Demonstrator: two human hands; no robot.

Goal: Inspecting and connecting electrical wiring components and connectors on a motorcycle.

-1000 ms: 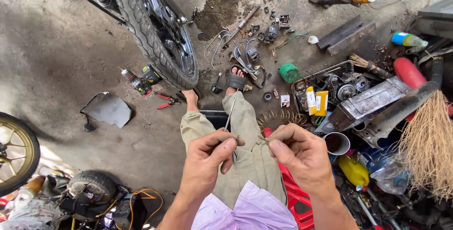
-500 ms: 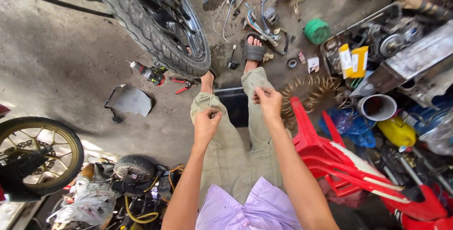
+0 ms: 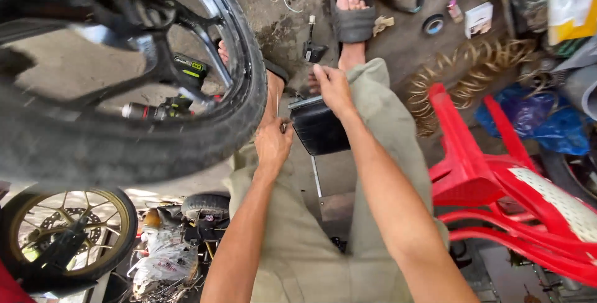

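**A:** Your hands first. Your left hand (image 3: 273, 144) is curled shut, pinching a thin wire or rod (image 3: 277, 101) that runs up beside the tyre. Your right hand (image 3: 334, 88) lies over the top corner of the black plastic box (image 3: 318, 126), fingers bent on its far edge; I cannot tell if they truly grip it.

**B:** And the box itself?

**A:** Between your knees, low by your shins, one side against your left hand and the top under your right.

**B:** How do I do this well?

**A:** I'd judge you should steady the box with the right hand and keep the left pinch close to it, so the wire doesn't whip. Move slowly; your view is tight.

**B:** Room around me?

**A:** Little on your left: the motorcycle tyre (image 3: 205, 135) is just beside your left hand. On your right the red plastic chair (image 3: 491, 179) stands near your leg. Ahead, your sandalled foot (image 3: 352, 20) and small parts on the concrete floor (image 3: 398, 48); the gap between your legs is the freest space.
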